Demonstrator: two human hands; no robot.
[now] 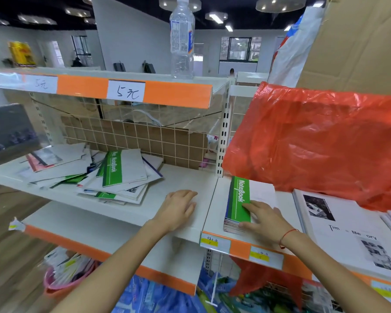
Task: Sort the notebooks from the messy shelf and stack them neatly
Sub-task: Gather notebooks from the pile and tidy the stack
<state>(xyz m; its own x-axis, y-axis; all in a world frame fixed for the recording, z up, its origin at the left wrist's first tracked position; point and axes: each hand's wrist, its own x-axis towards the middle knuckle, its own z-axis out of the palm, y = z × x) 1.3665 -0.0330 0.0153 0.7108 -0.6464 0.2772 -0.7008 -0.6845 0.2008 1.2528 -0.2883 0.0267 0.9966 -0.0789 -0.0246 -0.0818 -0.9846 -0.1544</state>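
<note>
Notebooks occupy two places in my view. One neat stack of green-and-white softcover notebooks (239, 204) lies on the right-hand white shelf board (215, 213), its top cover printed "NoteBook" on a green band; I cannot count the copies in it, though the layered page edges show several. One loose heap of thin paper-covered notebooks (95, 172) sprawls over the left-hand white shelf board (185, 179), fanned at mixed angles; I count at least three green-banded covers there, the rest being white or carrying photographs.

My two bare hands are both in view. My left hand (177, 210) rests palm-down on the bare shelf surface between heap and stack, fingers straight and together, holding nothing. My right hand (265, 220) lies on the near corner of the neat stack, fingers extended across the top cover and thumb against the stack's front edge; it presses rather than grasps. One thin red cord bracelet (286, 237) circles that wrist.

One crumpled translucent red plastic bag (314, 141) bulges just behind the stack. One large white book with black-and-white photographs (339, 231) lies flat to the stack's right. One clear ribbed plastic bottle (182, 39) stands upright on the top shelf. Two handwritten white paper price labels (125, 91) sit on the glossy orange shelf-edge strip (178, 92). One white wire grid (133, 134) backs the shelf, brown cardboard behind it.
</note>
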